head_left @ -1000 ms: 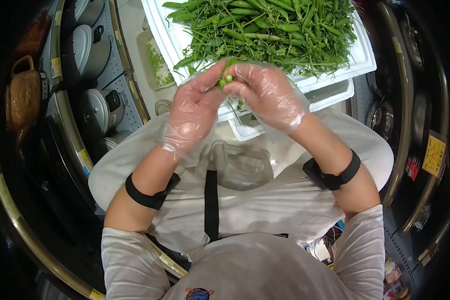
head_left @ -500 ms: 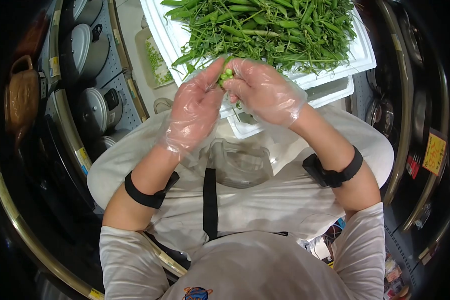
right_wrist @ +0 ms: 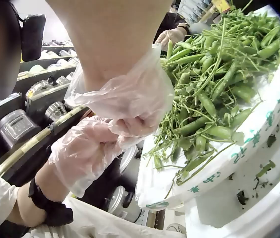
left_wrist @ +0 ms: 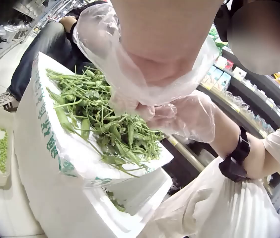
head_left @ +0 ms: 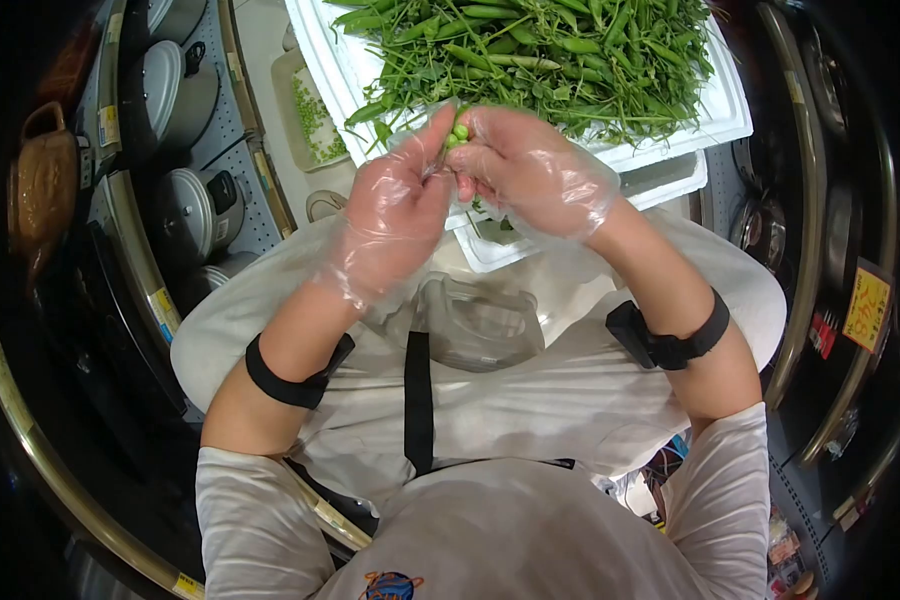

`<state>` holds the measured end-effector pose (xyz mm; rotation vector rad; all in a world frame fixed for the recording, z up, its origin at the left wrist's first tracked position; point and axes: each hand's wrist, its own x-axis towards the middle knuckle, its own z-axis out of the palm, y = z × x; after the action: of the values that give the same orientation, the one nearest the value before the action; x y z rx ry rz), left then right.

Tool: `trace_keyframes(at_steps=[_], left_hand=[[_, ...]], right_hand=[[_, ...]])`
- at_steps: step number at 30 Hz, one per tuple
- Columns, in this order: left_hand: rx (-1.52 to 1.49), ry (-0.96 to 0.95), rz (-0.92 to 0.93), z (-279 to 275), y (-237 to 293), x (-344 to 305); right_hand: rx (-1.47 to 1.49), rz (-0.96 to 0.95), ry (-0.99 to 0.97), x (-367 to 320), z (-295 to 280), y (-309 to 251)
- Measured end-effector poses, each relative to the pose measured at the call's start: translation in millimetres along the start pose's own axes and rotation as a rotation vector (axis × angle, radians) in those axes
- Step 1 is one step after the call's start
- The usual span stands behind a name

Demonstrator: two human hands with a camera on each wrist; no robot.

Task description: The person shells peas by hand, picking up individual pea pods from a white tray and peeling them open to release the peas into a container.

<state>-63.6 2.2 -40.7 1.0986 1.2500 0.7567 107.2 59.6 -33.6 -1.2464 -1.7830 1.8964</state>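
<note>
Both hands wear clear plastic gloves and meet over the near edge of a white foam tray (head_left: 660,155). Between their fingertips is an opened pea pod, with round green peas (head_left: 459,133) showing in the head view. My left hand (head_left: 395,205) pinches the pod from the left side. From the other side my right hand (head_left: 535,165) grips it, thumb close against the peas. Most of the pod is hidden by the fingers. Just beyond the hands lies a heap of pea pods and stems (head_left: 560,60). In both wrist views the gloves cover the pod.
Left of the foam tray, a pale container (head_left: 292,120) holds shelled peas. Below the tray stands a second foam box (left_wrist: 140,203) with green scraps inside. A clear plastic container (head_left: 485,335) sits between the legs. Shelves with pots (head_left: 195,215) flank both sides. Another person's gloved hand (right_wrist: 172,37) is across the heap.
The peas have become more exposed between the fingertips, and the pod is more spread. Both hands have shifted slightly up in the head view. The heap looks unchanged.
</note>
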Motion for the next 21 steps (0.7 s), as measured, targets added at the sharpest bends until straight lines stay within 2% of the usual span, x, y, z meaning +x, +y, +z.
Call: trace_keyframes(at_steps=[1,3,4,6,7,9,11,14,16,18,21], left_hand=[[0.000,-0.001,-0.001,-0.6,-3.1,0.3],[0.321,-0.007,0.110,-3.1,-10.9,1.5],[0.321,-0.008,0.109,-2.7,-10.9,1.5],[0.469,0.028,0.228,-1.7,-9.2,1.5],[0.469,0.028,0.228,-2.0,-9.5,1.8],[0.594,0.049,0.389,-3.4,-11.3,1.6],[0.630,0.047,0.421,-6.0,-11.3,3.1],[0.634,0.035,0.477,-9.9,-8.0,3.0],[0.604,0.029,0.501,-11.6,-3.4,3.6],[0.557,0.088,0.377,-12.7,0.9,4.8],[0.621,0.113,0.450,-14.4,2.5,6.2]], right_hand=[[-0.152,0.002,0.031,0.0,1.2,-1.7],[-0.221,-0.014,0.042,-0.2,2.3,0.2],[-0.291,-0.030,0.053,-0.3,2.8,1.5],[-0.270,-0.035,0.039,-0.4,3.9,4.0],[-0.250,-0.040,0.023,-0.2,4.2,4.4],[-0.294,-0.027,0.012,0.9,3.6,2.7],[-0.338,-0.014,0.002,2.8,2.3,3.7],[-0.295,-0.119,-0.029,3.7,-0.3,4.0],[-0.108,0.031,-0.093,2.8,-2.7,-5.4],[-0.009,0.035,-0.115,4.6,-6.4,-7.7],[0.145,0.038,-0.131,4.6,-7.6,-4.4]])
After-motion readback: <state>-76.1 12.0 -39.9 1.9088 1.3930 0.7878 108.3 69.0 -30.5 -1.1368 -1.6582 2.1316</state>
